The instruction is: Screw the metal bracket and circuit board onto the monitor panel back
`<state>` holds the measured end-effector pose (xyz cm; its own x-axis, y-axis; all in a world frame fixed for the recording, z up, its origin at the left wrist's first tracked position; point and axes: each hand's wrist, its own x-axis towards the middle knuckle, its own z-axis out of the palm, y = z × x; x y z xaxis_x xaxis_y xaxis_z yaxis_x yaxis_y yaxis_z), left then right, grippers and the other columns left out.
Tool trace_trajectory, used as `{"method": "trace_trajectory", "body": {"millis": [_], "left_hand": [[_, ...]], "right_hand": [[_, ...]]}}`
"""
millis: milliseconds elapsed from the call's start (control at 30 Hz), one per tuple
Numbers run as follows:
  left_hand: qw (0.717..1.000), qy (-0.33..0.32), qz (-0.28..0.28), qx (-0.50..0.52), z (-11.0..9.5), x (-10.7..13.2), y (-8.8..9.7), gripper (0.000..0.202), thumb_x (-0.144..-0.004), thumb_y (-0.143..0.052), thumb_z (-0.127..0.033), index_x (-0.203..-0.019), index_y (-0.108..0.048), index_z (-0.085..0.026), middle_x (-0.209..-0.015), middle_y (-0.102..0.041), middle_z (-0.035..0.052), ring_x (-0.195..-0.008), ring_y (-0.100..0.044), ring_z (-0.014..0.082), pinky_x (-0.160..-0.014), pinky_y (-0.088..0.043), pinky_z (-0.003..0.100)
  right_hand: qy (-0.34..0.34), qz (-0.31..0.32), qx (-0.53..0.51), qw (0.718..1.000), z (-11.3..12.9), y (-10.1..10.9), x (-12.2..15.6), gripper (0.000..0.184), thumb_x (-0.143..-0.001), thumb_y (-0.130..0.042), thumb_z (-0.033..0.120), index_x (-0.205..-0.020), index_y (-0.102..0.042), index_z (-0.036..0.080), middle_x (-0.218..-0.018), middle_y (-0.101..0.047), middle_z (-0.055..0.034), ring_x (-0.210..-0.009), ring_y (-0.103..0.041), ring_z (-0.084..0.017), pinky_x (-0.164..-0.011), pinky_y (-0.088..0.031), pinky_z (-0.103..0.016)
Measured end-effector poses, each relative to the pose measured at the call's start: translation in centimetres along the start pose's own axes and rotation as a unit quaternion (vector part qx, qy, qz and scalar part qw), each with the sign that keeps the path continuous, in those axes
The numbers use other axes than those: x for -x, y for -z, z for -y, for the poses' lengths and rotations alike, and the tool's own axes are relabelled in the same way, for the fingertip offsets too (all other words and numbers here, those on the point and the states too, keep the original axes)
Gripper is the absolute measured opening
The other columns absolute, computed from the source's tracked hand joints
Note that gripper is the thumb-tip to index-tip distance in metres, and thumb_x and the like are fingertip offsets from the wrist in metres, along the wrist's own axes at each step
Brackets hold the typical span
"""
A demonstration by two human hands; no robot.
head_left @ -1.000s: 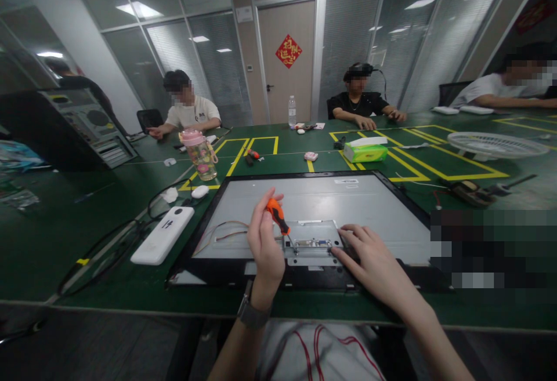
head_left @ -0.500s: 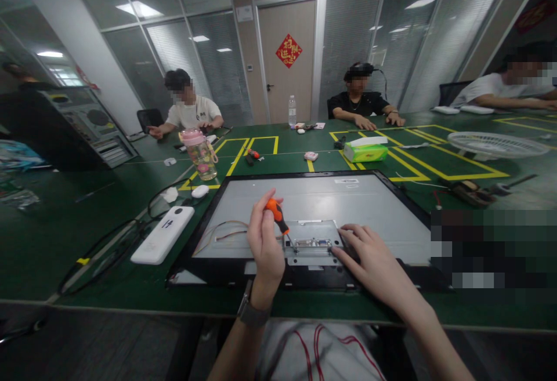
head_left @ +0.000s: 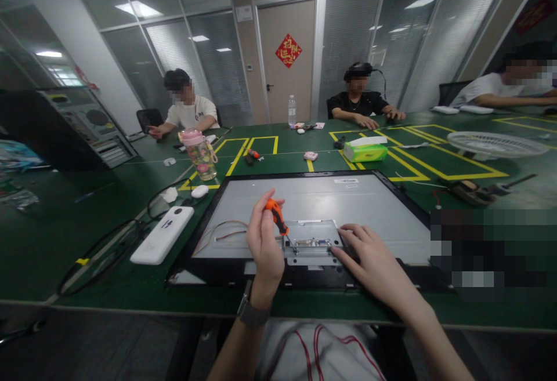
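My left hand (head_left: 266, 247) is closed round an orange and black screwdriver (head_left: 277, 216). Its shaft slants down, with the tip at the left end of a metal bracket (head_left: 314, 258) that carries video ports. The bracket belongs to a metal plate on the back of a flat display panel (head_left: 365, 201) with a black frame, lying on the table. My right hand (head_left: 369, 253) lies spread with its fingers apart, the fingertips touching the plate's right side and the bracket's right end. Thin wires (head_left: 226, 229) run over the panel to the left of my left hand.
On the left are a white power bank (head_left: 163, 235), a black cable (head_left: 100, 253) and a pink-lidded bottle (head_left: 200, 158). Beyond the panel stand a green tissue pack (head_left: 365, 150) and a water bottle (head_left: 292, 111). Several people sit round the green table (head_left: 130, 195).
The screwdriver handle has turned slightly in my left hand. My right hand has stayed in place. Across the table, the seated people's hands have shifted a little.
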<state>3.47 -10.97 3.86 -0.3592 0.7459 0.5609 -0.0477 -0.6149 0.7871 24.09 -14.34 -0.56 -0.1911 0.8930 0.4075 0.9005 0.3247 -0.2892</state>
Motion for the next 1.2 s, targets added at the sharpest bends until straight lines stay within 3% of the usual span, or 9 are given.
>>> {"method": "trace_trajectory", "body": {"millis": [200, 400, 667, 867, 1100, 1200], "left_hand": [[0.993, -0.096, -0.015, -0.067, 0.07, -0.22, -0.02, 0.017, -0.087, -0.063, -0.026, -0.100, -0.071, -0.019, -0.088, -0.058, 0.0036, -0.076, -0.056, 0.0138, -0.070, -0.049, 0.024], [0.999, -0.027, -0.008, -0.033, 0.16, -0.02, 0.25, 0.035, -0.097, -0.039, -0.028, -0.109, -0.071, -0.017, -0.100, -0.064, 0.0079, -0.091, -0.060, 0.0183, -0.077, -0.049, 0.027], [0.994, -0.091, -0.011, -0.064, 0.17, -0.16, 0.12, 0.020, -0.091, -0.058, -0.028, -0.104, -0.072, -0.020, -0.095, -0.058, 0.0055, -0.083, -0.056, 0.0153, -0.074, -0.049, 0.025], [1.000, -0.006, 0.010, 0.010, 0.27, 0.15, 0.16, 0.034, -0.099, -0.041, -0.031, -0.115, -0.068, -0.018, -0.102, -0.066, 0.0081, -0.088, -0.063, 0.0168, -0.079, -0.050, 0.028], [0.993, -0.109, 0.001, -0.054, 0.02, -0.19, -0.06, 0.015, -0.087, -0.065, -0.024, -0.099, -0.072, -0.020, -0.088, -0.057, 0.0026, -0.074, -0.056, 0.0122, -0.069, -0.049, 0.023], [0.994, -0.105, -0.004, -0.040, 0.19, -0.14, 0.03, 0.018, -0.092, -0.058, -0.029, -0.098, -0.073, -0.020, -0.093, -0.059, 0.0040, -0.079, -0.057, 0.0131, -0.071, -0.049, 0.024]], "right_hand": [[0.001, -0.004, 0.003, 1.000, -0.18, -0.23, 0.07, 0.032, -0.096, -0.051, 0.042, -0.113, -0.066, 0.020, -0.115, -0.065, -0.0125, -0.104, -0.060, -0.030, -0.092, -0.050, -0.048], [0.004, -0.015, -0.003, 1.000, -0.06, -0.18, 0.13, 0.030, -0.096, -0.051, 0.042, -0.112, -0.066, 0.022, -0.113, -0.065, -0.0113, -0.102, -0.060, -0.030, -0.090, -0.051, -0.047], [-0.004, 0.007, -0.001, 1.000, -0.01, -0.12, 0.06, 0.032, -0.097, -0.051, 0.042, -0.114, -0.065, 0.019, -0.115, -0.064, -0.0129, -0.103, -0.059, -0.031, -0.091, -0.050, -0.048], [-0.002, -0.002, 0.002, 1.000, 0.08, -0.02, 0.05, 0.030, -0.096, -0.052, 0.041, -0.113, -0.066, 0.020, -0.114, -0.065, -0.0128, -0.102, -0.060, -0.030, -0.090, -0.051, -0.048], [0.005, -0.011, -0.003, 1.000, -0.14, -0.24, 0.07, 0.030, -0.096, -0.052, 0.041, -0.112, -0.066, 0.020, -0.113, -0.065, -0.0121, -0.101, -0.060, -0.030, -0.089, -0.051, -0.047], [0.004, -0.008, -0.004, 1.000, -0.22, -0.30, 0.10, 0.031, -0.096, -0.052, 0.041, -0.112, -0.067, 0.020, -0.113, -0.066, -0.0122, -0.102, -0.060, -0.030, -0.090, -0.051, -0.046]]}}
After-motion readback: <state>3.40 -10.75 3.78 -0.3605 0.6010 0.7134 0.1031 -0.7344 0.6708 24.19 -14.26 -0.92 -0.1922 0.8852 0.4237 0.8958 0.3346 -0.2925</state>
